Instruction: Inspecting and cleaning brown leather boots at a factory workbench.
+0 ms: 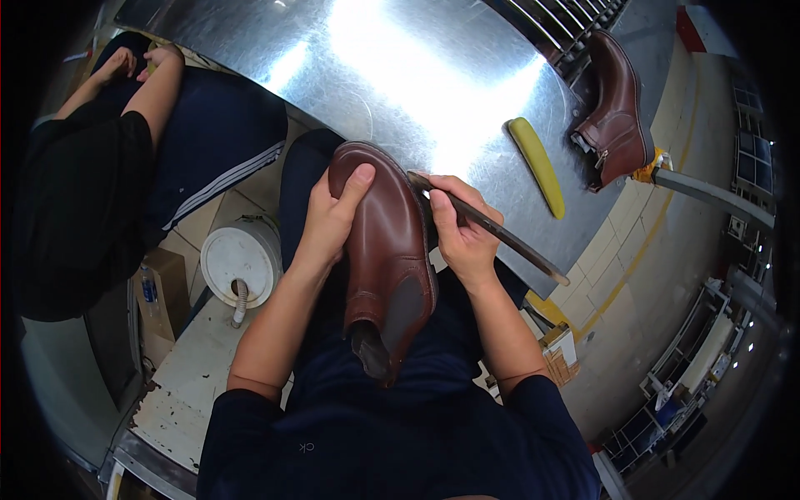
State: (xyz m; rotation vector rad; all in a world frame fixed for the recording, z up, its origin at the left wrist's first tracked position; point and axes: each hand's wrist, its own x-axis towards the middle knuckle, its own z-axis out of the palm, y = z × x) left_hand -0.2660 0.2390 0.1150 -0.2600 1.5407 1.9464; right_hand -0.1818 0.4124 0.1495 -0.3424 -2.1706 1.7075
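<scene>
My left hand [329, 218] grips a brown leather ankle boot [385, 218] by its toe end, thumb on top of the upper. The boot lies over my lap with its toe away from me and its dark elastic side panel and opening toward me. Pinched in my right hand [462, 225] is a long, thin, dark stick-like tool [521, 247] with a paler end. Its far tip meets the edge between the boot's sole and upper near the toe; my fingers partly hide that tip, so its kind is unclear.
Ahead stands a shiny metal table [400, 75], bearing a long yellow-green bar [537, 167]. A second brown boot [612, 117] with a side zip lies at its right edge, near metal rollers [567, 21]. On my left are a white lidded bucket [237, 267] and a seated person [92, 183].
</scene>
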